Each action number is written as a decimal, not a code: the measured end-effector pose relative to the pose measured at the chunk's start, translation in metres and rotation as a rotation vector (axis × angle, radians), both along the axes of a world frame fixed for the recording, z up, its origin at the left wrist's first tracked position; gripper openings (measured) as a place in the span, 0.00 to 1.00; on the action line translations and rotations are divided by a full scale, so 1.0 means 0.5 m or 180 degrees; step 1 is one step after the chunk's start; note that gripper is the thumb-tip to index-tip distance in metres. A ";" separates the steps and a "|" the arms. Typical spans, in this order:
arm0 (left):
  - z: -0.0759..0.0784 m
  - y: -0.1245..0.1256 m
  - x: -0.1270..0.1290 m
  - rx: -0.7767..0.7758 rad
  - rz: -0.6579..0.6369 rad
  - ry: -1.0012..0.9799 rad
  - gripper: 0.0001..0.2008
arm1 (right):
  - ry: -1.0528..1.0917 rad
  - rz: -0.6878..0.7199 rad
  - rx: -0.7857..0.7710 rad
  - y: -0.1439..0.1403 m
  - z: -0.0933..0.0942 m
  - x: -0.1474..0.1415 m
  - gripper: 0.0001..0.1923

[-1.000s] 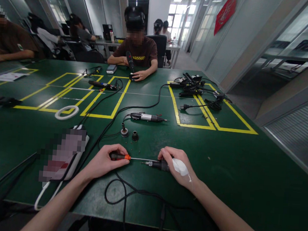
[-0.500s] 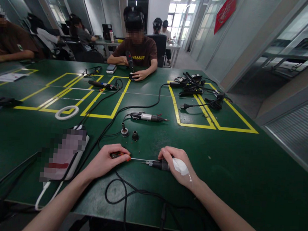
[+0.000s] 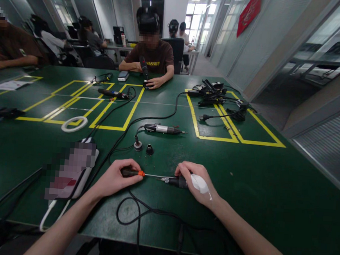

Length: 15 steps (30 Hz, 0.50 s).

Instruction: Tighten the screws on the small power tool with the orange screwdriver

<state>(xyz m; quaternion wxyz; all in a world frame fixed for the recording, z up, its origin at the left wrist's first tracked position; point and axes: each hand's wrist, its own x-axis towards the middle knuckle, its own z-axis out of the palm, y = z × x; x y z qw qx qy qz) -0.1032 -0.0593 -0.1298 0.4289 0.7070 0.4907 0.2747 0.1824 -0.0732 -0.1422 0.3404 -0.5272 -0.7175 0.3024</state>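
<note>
My left hand (image 3: 121, 178) is closed round the dark handle of a screwdriver (image 3: 141, 173) with an orange collar. Its thin shaft points right, to my right hand's fingers; the tip is hidden there. My right hand (image 3: 196, 181), with a white patch on its back, grips the black body of an electric screwdriver (image 3: 175, 181), whose metal nose points left, just below the shaft. Whether shaft and body touch, I cannot tell. Beyond the hands stand a round metal part with a stem (image 3: 137, 145) and a black conical collar (image 3: 149, 150). Tiny bits lie near them.
Another electric screwdriver (image 3: 162, 129) lies farther back. Black cables (image 3: 139, 215) loop in front of me. At left are a phone (image 3: 72, 167) and a tape ring (image 3: 74, 124). A tool pile (image 3: 209, 92) lies at back right. Across the green table (image 3: 258, 197) a co-worker (image 3: 153, 57) holds a tool.
My left fingers and thumb have shifted on the screwdriver, so more of its dark handle and orange collar shows. My right hand and the electric screwdriver stay in place.
</note>
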 end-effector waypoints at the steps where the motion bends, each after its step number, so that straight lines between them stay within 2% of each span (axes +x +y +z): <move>1: -0.001 0.001 -0.001 0.0053 -0.0010 0.0014 0.11 | -0.0001 0.0007 0.0007 0.000 0.000 0.000 0.26; 5: -0.005 0.006 -0.004 0.0337 -0.0103 0.0041 0.12 | -0.0007 0.0022 -0.0004 -0.001 0.004 0.000 0.25; 11: -0.009 0.009 -0.005 0.0376 -0.0126 0.0058 0.13 | -0.0003 0.0014 -0.0054 -0.001 0.006 0.000 0.25; 15: -0.010 0.007 -0.001 0.0258 0.0143 0.0051 0.15 | 0.0005 0.0009 -0.0035 -0.001 0.005 0.000 0.25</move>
